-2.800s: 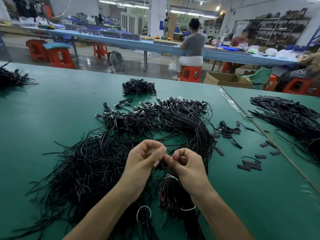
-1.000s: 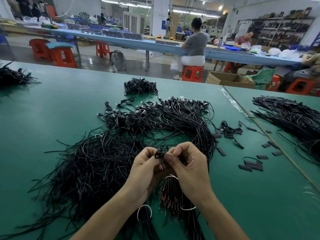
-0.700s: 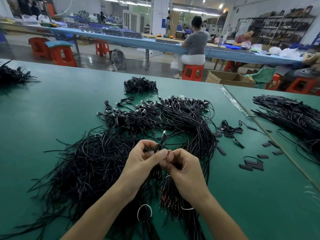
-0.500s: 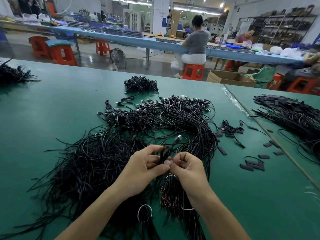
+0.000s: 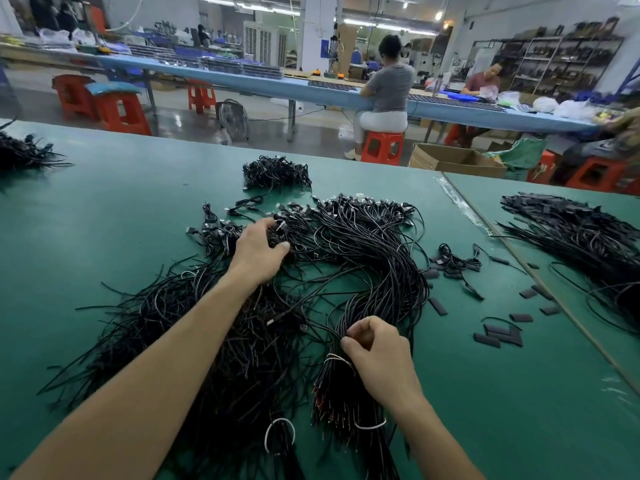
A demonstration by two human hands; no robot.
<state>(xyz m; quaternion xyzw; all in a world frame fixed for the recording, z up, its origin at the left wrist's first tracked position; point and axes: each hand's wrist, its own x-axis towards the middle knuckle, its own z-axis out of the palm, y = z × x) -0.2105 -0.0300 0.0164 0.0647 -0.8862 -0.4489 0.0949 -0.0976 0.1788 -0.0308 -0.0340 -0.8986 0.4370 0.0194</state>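
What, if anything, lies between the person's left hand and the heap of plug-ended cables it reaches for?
Nothing visible. The left hand already touches the heap of plug-ended cables, fingertips among the plugs. The right hand pinches at the banded bundle nearer the person.

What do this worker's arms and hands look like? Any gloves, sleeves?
The left hand and right hand are bare: no gloves, rings or watch show. The forearms are uncovered, no sleeve in view. The white band beside the right wrist wraps the cable bundle, not the arm.

Two hands (image 5: pixel 259 249) (image 5: pixel 379 349), one fan (image 5: pixel 235 120) (floor); countless cables (image 5: pixel 381 244)
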